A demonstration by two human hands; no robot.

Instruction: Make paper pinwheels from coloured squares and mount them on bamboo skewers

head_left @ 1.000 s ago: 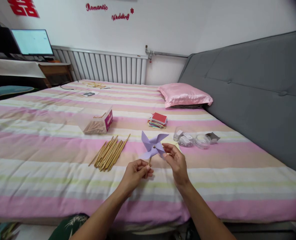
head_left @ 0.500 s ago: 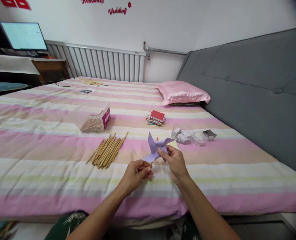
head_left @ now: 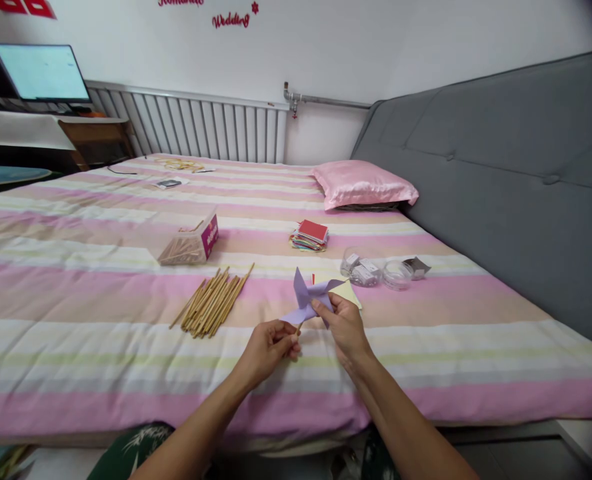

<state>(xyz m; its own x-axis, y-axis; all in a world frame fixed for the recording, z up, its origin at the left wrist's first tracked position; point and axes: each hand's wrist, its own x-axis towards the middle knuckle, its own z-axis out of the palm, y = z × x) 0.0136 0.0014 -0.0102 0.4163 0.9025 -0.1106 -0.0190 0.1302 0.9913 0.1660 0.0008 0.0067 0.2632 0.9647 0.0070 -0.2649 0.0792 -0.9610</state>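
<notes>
A purple paper pinwheel point(head_left: 303, 297) is held up over the near part of the bed. My right hand point(head_left: 345, 325) pinches its folded middle, thumb on the near face. Below the blades, my left hand point(head_left: 275, 343) is closed around a thin wooden stick point(head_left: 298, 329), most of which its fingers hide. A pale yellow paper sheet point(head_left: 349, 293) lies on the bed behind my right hand, partly covered by it. To the left of my left hand rests a loose bundle of wooden sticks point(head_left: 215, 303).
Behind the bundle stands a clear plastic box point(head_left: 183, 248) with sticks in it. Coloured paper squares point(head_left: 312, 233) lie stacked farther back. Small packets point(head_left: 363, 272) and a round clear container point(head_left: 397, 275) sit to the right. A pink pillow point(head_left: 363, 183) leans near the grey headboard point(head_left: 501, 153).
The view has shifted slightly, so most things appear a little farther left. Both hands keep their hold on the pinwheel and stick, with hardly any other movement.
</notes>
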